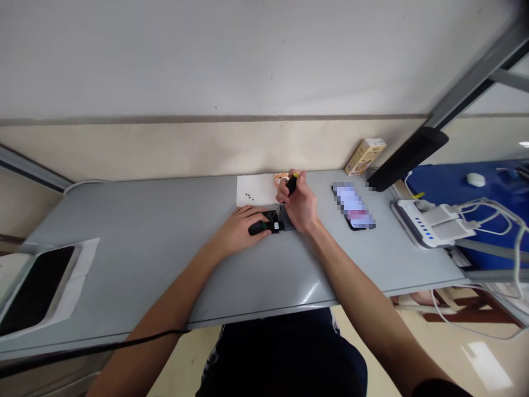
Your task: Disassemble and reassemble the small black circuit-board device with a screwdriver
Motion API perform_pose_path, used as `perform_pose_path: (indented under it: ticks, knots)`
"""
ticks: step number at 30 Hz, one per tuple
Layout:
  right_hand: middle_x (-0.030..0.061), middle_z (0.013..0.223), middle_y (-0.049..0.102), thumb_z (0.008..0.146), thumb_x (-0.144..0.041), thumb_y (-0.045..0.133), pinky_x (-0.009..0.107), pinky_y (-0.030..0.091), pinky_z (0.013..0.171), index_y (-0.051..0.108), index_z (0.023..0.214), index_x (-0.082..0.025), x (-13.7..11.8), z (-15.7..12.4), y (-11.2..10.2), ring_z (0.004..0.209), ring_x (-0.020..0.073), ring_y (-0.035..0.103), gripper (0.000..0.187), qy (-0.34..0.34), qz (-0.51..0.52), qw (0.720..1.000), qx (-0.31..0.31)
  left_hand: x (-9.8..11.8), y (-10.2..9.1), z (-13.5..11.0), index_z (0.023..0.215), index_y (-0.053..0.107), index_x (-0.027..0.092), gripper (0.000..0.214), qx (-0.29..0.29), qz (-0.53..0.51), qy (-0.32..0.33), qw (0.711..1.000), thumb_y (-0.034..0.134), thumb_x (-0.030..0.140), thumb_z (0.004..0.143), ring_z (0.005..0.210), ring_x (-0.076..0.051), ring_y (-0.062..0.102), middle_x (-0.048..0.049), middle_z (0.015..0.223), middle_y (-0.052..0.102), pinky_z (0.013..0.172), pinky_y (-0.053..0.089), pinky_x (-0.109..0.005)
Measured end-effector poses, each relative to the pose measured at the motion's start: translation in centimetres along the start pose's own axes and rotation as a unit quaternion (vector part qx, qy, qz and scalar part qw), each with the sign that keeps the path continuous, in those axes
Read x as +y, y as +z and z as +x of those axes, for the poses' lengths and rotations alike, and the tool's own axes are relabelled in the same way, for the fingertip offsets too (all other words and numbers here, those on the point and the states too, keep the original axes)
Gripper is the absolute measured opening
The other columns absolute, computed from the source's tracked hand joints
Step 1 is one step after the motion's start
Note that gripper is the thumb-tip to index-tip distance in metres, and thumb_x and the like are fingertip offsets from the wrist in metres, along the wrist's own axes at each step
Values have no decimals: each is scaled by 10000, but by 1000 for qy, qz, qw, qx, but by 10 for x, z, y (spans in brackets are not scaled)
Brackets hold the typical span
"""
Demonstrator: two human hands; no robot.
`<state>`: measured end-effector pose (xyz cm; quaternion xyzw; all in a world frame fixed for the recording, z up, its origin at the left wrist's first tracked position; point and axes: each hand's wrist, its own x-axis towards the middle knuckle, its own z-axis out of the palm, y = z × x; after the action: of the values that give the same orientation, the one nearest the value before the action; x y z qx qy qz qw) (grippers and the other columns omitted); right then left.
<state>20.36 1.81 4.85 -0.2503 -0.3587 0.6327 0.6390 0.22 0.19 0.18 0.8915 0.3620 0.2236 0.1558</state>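
My left hand (239, 231) is closed around the near end of a small black electronic device (274, 225), which lies on the grey desk. Its inside shows, with bits of green circuit board and a small white label. In my right hand (302, 204) is a screwdriver (292, 184) with a black and yellow handle. The shaft slants down and left to the device; exactly where its tip meets it is too small to make out. A white sheet of paper (258, 188) lies just behind, with several tiny dark screws (249, 196) on it. My right hand partly hides an orange-and-white item (279, 178).
Right of my hands lies a lit phone (355, 207). Farther right are a white power strip (430, 223) with chargers and cables, a carton (365, 156) and a black padded post (407, 159). A dark tablet-like device (39, 286) rests at the left.
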Motion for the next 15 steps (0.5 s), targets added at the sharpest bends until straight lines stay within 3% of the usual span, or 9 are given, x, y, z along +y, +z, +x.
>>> perform_pose_path:
  ticks: [3, 9, 15]
  knots:
    - [-46, 684, 396, 925, -527, 659, 266, 381, 551, 473, 891, -278, 1, -1, 1, 564, 127, 334, 313, -8, -22, 1000, -9, 0, -1, 1, 1087, 717, 260, 198, 1, -9, -3, 1000, 690, 390, 941, 1255, -245, 610, -39, 1378, 675, 1109, 455, -473]
    - [27, 827, 536, 942, -582, 602, 310, 466, 614, 574, 905, -255, -4, 2, -7, 692, 167, 508, 331, -10, -57, 998, -19, 1, -2, 2, 1074, 716, 260, 190, -2, -14, -7, 1000, 690, 387, 936, 1264, -255, 606, -47, 1376, 679, 1102, 463, -490]
    - [-15, 681, 394, 985, -629, 472, 312, 438, 594, 587, 967, -269, -5, 3, -9, 597, 164, 404, 378, 21, -11, 1000, -20, 1, -2, 2, 1062, 710, 256, 170, 2, -14, -2, 1000, 695, 370, 937, 1255, -246, 607, -40, 1373, 678, 1102, 462, -474]
